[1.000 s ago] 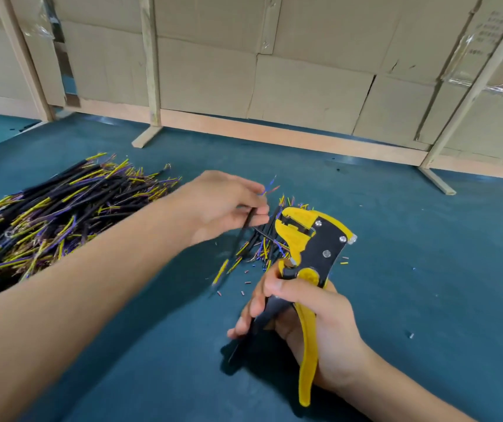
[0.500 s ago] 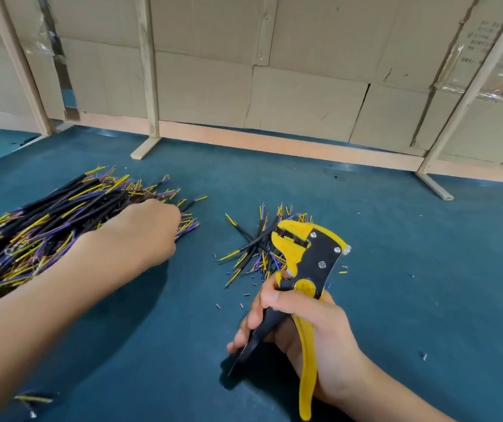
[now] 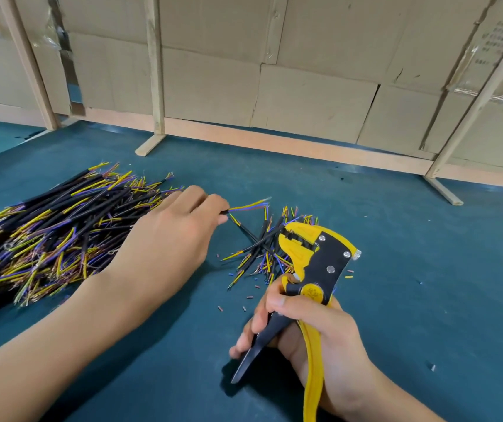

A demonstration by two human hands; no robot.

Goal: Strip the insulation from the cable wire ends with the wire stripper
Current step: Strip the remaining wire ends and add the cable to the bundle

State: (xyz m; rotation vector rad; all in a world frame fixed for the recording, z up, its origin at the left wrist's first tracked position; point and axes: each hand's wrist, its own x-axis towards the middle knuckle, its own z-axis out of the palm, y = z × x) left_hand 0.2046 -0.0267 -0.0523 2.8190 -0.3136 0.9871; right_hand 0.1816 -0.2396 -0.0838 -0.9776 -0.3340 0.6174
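Cable heaps (image 3: 46, 239) flanking hands, cardboard wall (image 3: 305, 86) behind

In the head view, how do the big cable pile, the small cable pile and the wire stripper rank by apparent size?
1. big cable pile
2. wire stripper, though nearer the camera
3. small cable pile, partly hidden, so unsure

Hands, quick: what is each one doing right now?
Left hand: fingers pinch one cable, its coloured wire ends sticking out.
Right hand: grips the yellow wire stripper by its handles.
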